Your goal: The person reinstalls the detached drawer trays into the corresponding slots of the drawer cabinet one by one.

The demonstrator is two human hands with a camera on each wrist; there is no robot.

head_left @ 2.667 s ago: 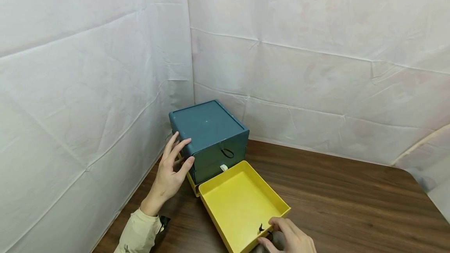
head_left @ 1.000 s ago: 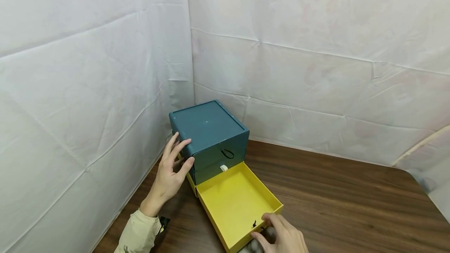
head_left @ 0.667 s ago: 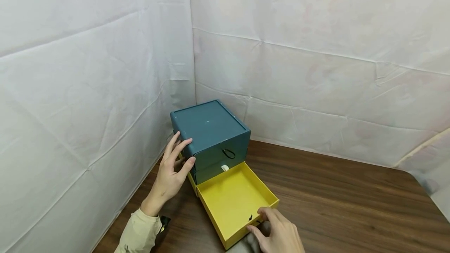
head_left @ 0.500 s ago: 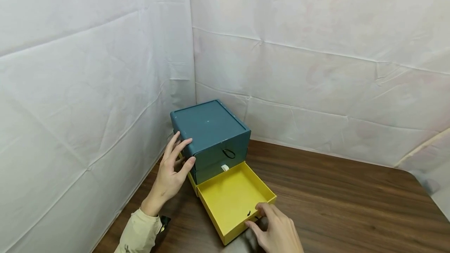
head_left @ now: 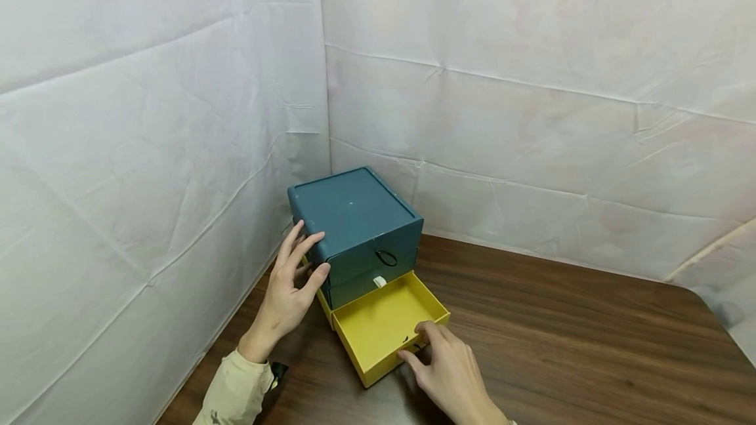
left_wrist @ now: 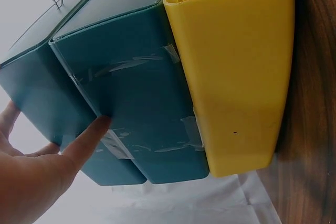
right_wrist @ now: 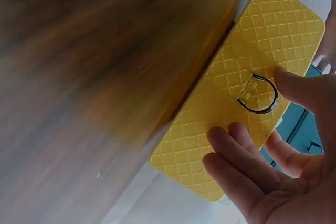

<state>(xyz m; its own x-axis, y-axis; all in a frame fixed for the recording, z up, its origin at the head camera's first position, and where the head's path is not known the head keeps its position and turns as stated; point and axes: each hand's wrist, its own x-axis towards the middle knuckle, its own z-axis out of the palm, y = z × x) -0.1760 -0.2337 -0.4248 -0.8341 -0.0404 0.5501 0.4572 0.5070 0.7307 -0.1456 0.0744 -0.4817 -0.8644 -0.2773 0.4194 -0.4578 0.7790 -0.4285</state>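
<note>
A drawer unit stands in the corner: two teal boxes (head_left: pixel 354 208) stacked over a yellow casing (left_wrist: pixel 236 87). From the casing a yellow drawer (head_left: pixel 378 330) sticks out part way, nothing lying in it. My left hand (head_left: pixel 289 297) rests with spread fingers against the teal boxes' left side and top edge; its thumb is near the front corner. My right hand (head_left: pixel 451 372) pinches the yellow drawer's front rim, index finger over the top and thumb outside. In the right wrist view, other fingertips touch the quilted front below a black pull loop (right_wrist: pixel 276 95).
The dark wooden table (head_left: pixel 561 333) extends to the right. White cloth walls (head_left: pixel 531 117) rise behind and at the left, close to the unit. A black loop (head_left: pixel 386 258) and a white tab (head_left: pixel 380 281) hang on the teal fronts. A small black item (head_left: pixel 279 372) lies by the left sleeve.
The yellow drawer has slid farther into its casing, away from me, with my right hand following at its front. My left hand has stayed on the teal boxes.
</note>
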